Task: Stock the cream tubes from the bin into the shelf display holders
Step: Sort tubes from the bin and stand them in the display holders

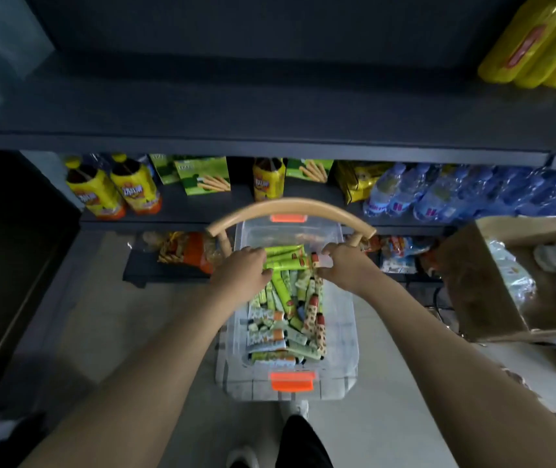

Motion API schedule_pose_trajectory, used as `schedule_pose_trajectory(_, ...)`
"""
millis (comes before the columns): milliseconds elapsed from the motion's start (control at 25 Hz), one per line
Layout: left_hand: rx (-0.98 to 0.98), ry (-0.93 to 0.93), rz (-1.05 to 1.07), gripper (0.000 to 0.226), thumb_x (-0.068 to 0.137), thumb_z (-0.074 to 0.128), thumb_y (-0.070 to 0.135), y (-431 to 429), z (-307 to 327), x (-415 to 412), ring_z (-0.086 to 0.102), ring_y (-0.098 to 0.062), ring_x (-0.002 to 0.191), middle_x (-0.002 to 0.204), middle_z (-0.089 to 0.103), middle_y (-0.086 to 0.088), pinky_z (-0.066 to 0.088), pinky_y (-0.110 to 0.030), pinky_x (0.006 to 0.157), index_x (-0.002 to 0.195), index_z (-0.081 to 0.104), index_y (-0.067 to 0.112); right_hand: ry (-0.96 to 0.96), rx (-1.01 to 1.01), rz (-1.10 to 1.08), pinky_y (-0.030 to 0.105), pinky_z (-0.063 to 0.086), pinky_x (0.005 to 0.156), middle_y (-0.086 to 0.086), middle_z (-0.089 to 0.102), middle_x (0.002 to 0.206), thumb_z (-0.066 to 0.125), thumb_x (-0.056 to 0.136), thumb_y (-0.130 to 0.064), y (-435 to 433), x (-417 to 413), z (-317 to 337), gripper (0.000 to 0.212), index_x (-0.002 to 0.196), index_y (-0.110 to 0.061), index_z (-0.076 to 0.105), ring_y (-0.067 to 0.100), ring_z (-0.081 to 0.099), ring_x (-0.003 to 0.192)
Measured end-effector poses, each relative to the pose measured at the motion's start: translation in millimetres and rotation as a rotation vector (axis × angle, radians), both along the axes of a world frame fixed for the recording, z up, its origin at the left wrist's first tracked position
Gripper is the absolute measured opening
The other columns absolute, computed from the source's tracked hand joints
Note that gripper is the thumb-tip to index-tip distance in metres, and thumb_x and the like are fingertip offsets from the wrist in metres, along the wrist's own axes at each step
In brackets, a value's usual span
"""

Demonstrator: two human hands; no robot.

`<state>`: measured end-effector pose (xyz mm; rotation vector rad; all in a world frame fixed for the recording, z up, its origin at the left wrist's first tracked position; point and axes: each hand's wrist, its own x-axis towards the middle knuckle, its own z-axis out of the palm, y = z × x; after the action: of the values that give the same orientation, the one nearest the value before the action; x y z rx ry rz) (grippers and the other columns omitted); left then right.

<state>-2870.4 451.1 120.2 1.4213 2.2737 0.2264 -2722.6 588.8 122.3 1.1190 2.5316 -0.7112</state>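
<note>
Cream tubes (286, 319) lie heaped in a clear bin (344, 336) with orange latches, straight below you and in front of the dark shelf (269, 143). At your far left, two yellow-labelled bottles (114, 194) stand on the lower shelf board, their print too blurred to read. Green snack boxes (202, 179) stand just beside them, half tucked under the board above.

Your left hand (241, 270) is over the far end of the bin with its back toward you, so most of its fingers are hidden. Its thumb curls under a bundle of green tubes (285, 260), which it grips at one end. That bundle lies crosswise above the heap. A curved wooden rail (290, 207) arches behind the bin, and what carries the bin is covered and cannot be made out. Your right hand (345, 266) pinches the bundle's capped end between fingers and thumb.

Further right, water bottles (438, 194) blur into one another on the shelf. An open cardboard box (492, 285), cut off by the frame edge, holds wrapped goods too blurred to identify. Yellow bottles (539, 45) lie at the top right corner, also cropped.
</note>
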Motion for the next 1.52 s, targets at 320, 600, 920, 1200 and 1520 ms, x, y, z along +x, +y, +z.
schedule_pose_trajectory(320,-0.206,-0.286,0.311,0.026,0.097,0.044,0.026,17,-131,20,0.059,-0.029,0.094,0.097,0.06,-0.016,0.042,-0.034,0.073,0.097,0.054,0.001,-0.139,-0.229,0.063,0.038,0.051,0.078,0.017,0.061,0.105,0.056,0.088,-0.028,33,-12,-127,0.033,0.111,-0.003,0.054,0.032,0.058,0.097)
schedule_pose_trajectory(600,-0.251,-0.52,0.75,0.03,0.094,0.048,0.023,19,-212,39,0.061,-0.029,0.093,0.102,0.067,-0.02,0.045,-0.031,0.082,0.094,0.064,-0.003,-0.175,-0.423,-0.045,0.033,0.046,0.071,0.016,0.062,0.104,0.056,0.091,-0.023,23,-15,-203,0.031,0.112,0.0,0.056,0.028,0.059,0.09)
schedule_pose_trajectory(920,-0.267,-0.808,1.153,0.033,0.089,0.058,0.031,6,-297,51,0.065,-0.032,0.092,0.097,0.069,-0.017,0.051,-0.042,0.09,0.1,0.066,0.001,-0.234,-0.551,-0.281,0.032,0.048,0.073,0.012,0.063,0.095,0.064,0.084,-0.02,-7,-5,-282,0.025,0.104,-0.006,0.063,0.029,0.061,0.09)
schedule_pose_trajectory(1200,-0.155,-0.898,1.322,0.035,0.091,0.058,0.029,2,-315,49,0.053,-0.022,0.065,0.06,0.051,-0.004,0.052,-0.045,0.082,0.06,0.055,0.014,-0.275,-0.426,-0.161,0.031,0.046,0.064,0.002,0.061,0.079,0.064,0.083,-0.035,-25,-2,-309,0.019,0.088,-0.017,0.066,0.026,0.06,0.081)
schedule_pose_trajectory(1520,-0.09,-1.021,1.531,0.035,0.089,0.06,0.033,15,-314,41,0.041,-0.01,0.045,0.057,0.048,-0.002,0.033,-0.019,0.042,0.064,0.055,0.01,-0.177,-0.578,-0.289,0.033,0.051,0.069,0.007,0.064,0.084,0.069,0.082,-0.024,-19,0,-304,0.024,0.099,-0.007,0.069,0.023,0.06,0.076)
